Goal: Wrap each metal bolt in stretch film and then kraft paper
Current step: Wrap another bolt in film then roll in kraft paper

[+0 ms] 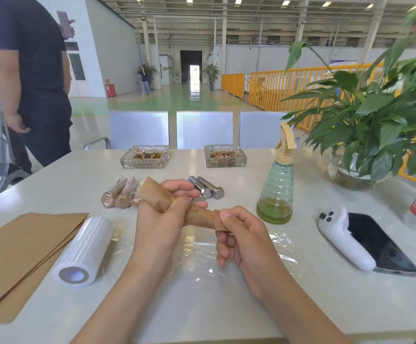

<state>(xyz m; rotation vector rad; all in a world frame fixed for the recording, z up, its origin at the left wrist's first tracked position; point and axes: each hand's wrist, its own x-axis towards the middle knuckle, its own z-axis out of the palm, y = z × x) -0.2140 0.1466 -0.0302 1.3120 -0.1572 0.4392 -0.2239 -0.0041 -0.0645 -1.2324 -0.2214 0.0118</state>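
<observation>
Near the middle of the frame, two hands hold a brown paper roll (197, 214) up above the desk (226, 306). The left hand (159, 219) has its fingers curled tight round the wide, loose end of the kraft paper, and the right hand (241, 237) pinches the narrow end between thumb and finger. What is inside the paper is hidden. Under the hands lies a flat, shiny sheet of stretch film (239, 254). At the lower left sits the white film roll (83, 252), just beside a pile of brown paper sheets (21, 252). Behind the hands, a bit to the left, lie wrapped bundles (121, 192) close together. Just right of them are two bare metal bolts (207, 186), side by side. Farther back stand two glass ashtrays (145, 157). On the right are a green spray bottle (276, 192), a white controller (343, 237) touching a black phone (380, 244), and a leafy plant (375, 115).
</observation>
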